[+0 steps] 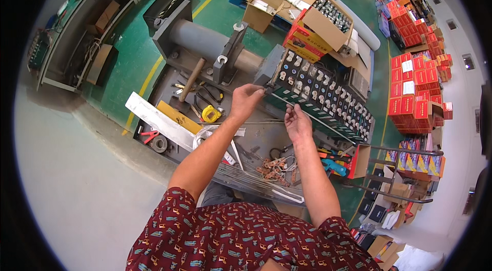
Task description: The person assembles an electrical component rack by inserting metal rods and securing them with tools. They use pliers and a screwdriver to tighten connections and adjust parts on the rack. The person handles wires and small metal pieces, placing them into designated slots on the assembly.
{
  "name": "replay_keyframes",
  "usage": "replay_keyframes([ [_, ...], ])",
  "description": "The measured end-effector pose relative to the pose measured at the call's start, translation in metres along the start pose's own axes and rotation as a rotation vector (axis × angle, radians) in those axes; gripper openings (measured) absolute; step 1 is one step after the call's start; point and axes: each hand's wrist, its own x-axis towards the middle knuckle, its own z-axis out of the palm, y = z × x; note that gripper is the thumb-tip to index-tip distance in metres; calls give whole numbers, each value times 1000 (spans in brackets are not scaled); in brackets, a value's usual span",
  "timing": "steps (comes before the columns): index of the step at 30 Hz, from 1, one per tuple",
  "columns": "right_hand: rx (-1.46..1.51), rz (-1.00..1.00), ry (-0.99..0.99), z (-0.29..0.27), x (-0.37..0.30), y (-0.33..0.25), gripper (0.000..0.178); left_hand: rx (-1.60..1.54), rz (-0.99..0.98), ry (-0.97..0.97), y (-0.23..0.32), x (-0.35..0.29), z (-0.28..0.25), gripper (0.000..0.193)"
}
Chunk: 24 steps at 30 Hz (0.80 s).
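Note:
A long thin metal rod [328, 127] runs along the near side of a row of dark battery-like cells [323, 94] with round terminals on top. My left hand [247, 101] is closed in a pinch at the rod's left end, beside a small dark piece by the grey end block [269, 68]. My right hand [299, 125] is closed, palm up, with its fingertips on the rod farther right. To the left of the block, a press with a grey cylinder [199, 38] has its ram up against it.
A hammer [193, 79], pliers [201, 99] and a yellow tape measure [210, 113] lie left of my arms. Copper-coloured parts [277, 169] lie between my forearms. A metal cart frame [389, 173] stands at right. Cardboard boxes [328, 20] sit beyond the cells.

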Motion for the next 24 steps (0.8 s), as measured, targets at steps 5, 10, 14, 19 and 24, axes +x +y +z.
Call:
replay_keyframes([
  [5,-7,15,-10,0,-1,-4,19,-1,-43,-20,-1,6,2,18],
  [10,-46,6,11,1,-2,1,21,61,-56,-17,7,7,1,18],
  [14,-17,12,10,-8,5,3,19,114,-8,3,3,9,3,21],
  [19,13,44,-27,0,-4,0,18,13,9,25,5,5,5,16],
  [24,11,54,-38,-10,5,1,19,-37,27,46,-1,7,7,15],
])
